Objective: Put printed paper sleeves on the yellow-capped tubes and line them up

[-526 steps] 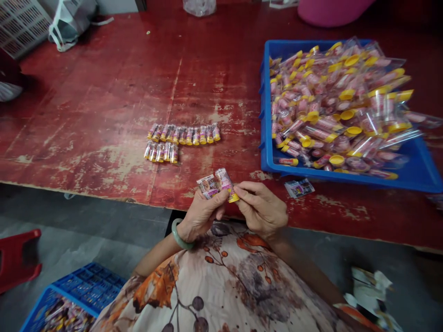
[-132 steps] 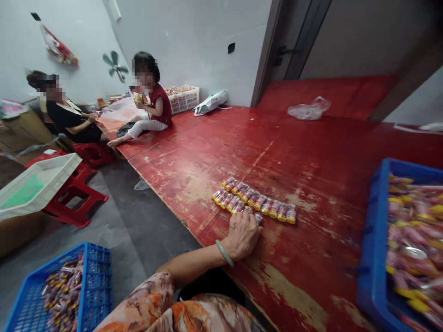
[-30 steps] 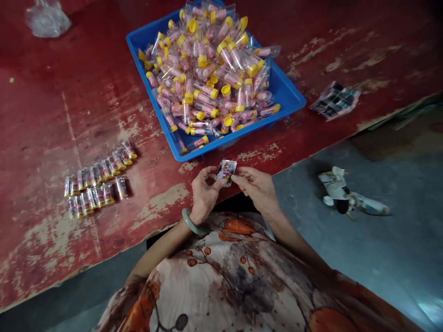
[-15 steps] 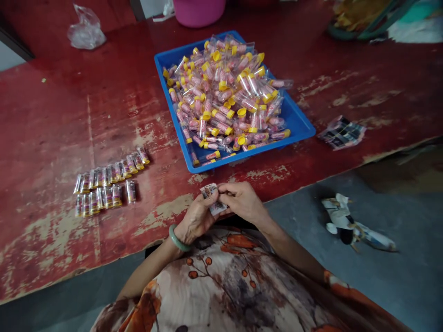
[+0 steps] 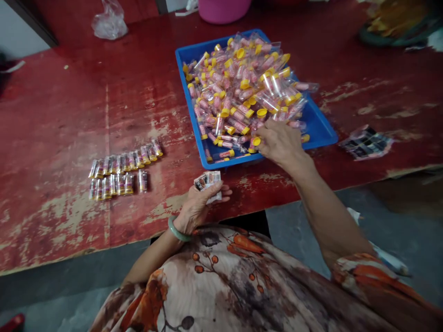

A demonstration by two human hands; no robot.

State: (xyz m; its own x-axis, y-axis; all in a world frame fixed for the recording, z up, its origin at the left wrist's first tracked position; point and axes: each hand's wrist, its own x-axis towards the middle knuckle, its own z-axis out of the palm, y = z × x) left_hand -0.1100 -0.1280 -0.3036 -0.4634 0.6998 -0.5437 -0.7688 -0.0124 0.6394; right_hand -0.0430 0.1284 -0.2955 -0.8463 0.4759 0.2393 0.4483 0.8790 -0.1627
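Note:
My left hand (image 5: 199, 205), with a green bangle on its wrist, pinches a small stack of printed cards (image 5: 207, 180) just above the near edge of the worn red table (image 5: 69, 110). My right hand (image 5: 278, 143) reaches into the blue tray (image 5: 320, 129), its fingers curled down on the clear yellow-capped tubes (image 5: 242, 87) heaped there; what they hold, if anything, is hidden. Two short rows of filled tubes (image 5: 122, 168) lie on the table to the left of my left hand.
A second stack of printed cards (image 5: 367, 144) lies right of the tray. A pink tub (image 5: 223, 7) and a crumpled clear bag (image 5: 109, 20) stand at the table's far side. Grey floor shows beyond the near edge.
My right hand left the cards and reached forward into the blue tray. My left hand stays at the table edge with the stack of cards. The camera shifted slightly left.

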